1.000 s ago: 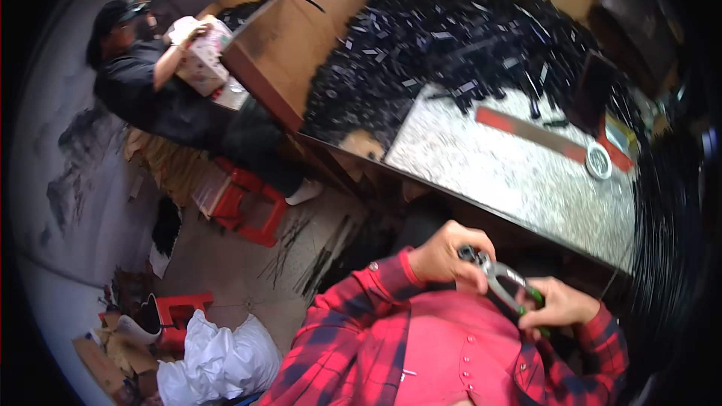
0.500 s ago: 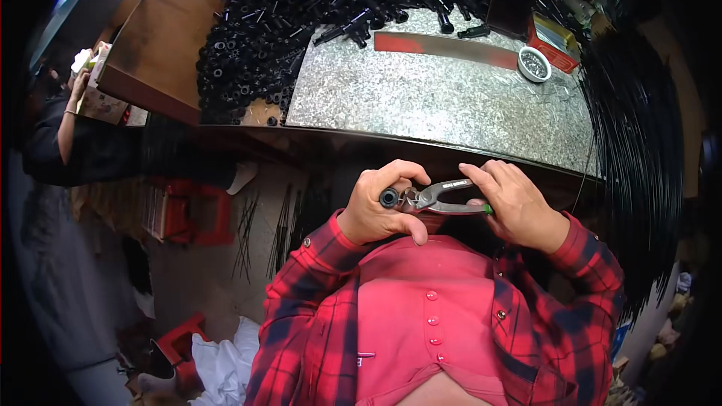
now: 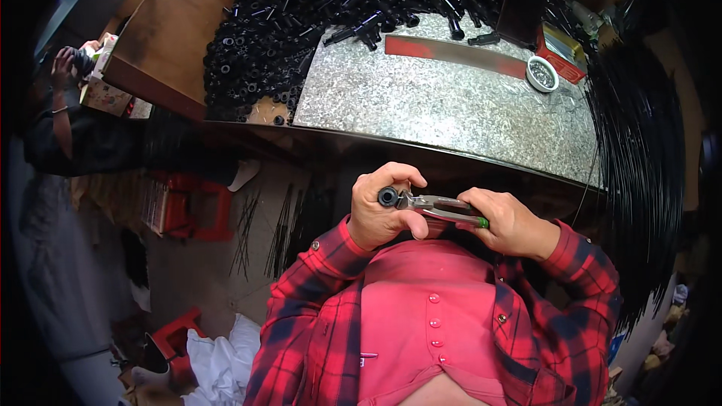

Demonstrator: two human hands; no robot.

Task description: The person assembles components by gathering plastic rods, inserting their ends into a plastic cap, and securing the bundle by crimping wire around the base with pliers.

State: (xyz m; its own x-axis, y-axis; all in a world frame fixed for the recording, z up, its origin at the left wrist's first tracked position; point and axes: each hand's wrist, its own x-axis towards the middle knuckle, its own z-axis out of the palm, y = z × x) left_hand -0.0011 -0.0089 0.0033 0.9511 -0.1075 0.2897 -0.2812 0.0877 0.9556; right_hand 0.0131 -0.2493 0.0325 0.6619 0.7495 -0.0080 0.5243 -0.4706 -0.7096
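My left hand (image 3: 380,210) is wrapped round a black tubular part (image 3: 388,196), whose round hollow end faces up. Its thumb and forefinger curve out to the right of the part. A pair of pliers (image 3: 436,206) with green-tipped handles lies in my right hand (image 3: 508,221), fingers closed round the handles. The jaws of the pliers meet the side of the black part; what exactly lies between them is too small to make out. Both hands are in front of my body, just off the near edge of the workbench (image 3: 421,124).
A heap of black tubular parts (image 3: 316,22) covers the bench's far left. A flat metal strip (image 3: 455,55), a white bowl of small metal pieces (image 3: 541,74) and a red box (image 3: 562,54) lie farther back. Long black rods (image 3: 635,158) hang at right. Another person's hand (image 3: 64,68) shows at far left.
My right hand has squeezed the pliers' handles closer together, and its fingers have come down round them. My left hand keeps its hold. The other person's hand has shifted.
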